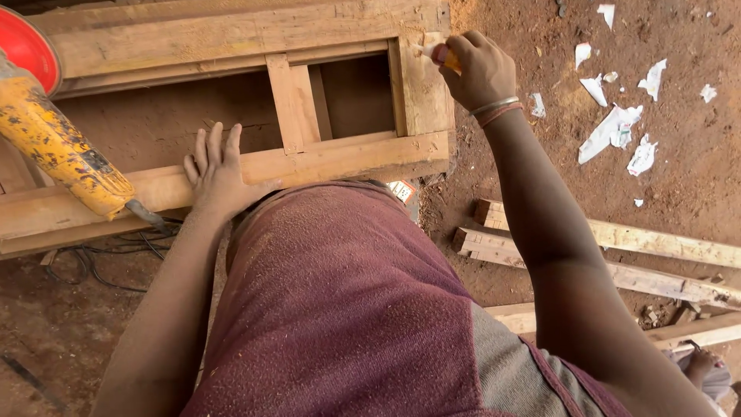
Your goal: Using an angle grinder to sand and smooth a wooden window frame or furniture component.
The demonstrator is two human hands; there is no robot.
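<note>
A wooden frame (231,35) of rough planks lies across the top of the head view. My left hand (216,170) rests flat, fingers spread, on the frame's near rail (340,158). My right hand (478,69) is closed on a small orange object (449,58) with a pale tip pressed against the frame's right upright (424,93). A bangle circles that wrist. A dusty maroon garment on my body fills the lower middle.
A yellow angle grinder (54,147) with a red disc guard (27,46) lies on the frame at left, its cable (100,262) trailing on the dirt. Loose wooden battens (664,247) lie at right. Torn white paper scraps (614,127) litter the red soil.
</note>
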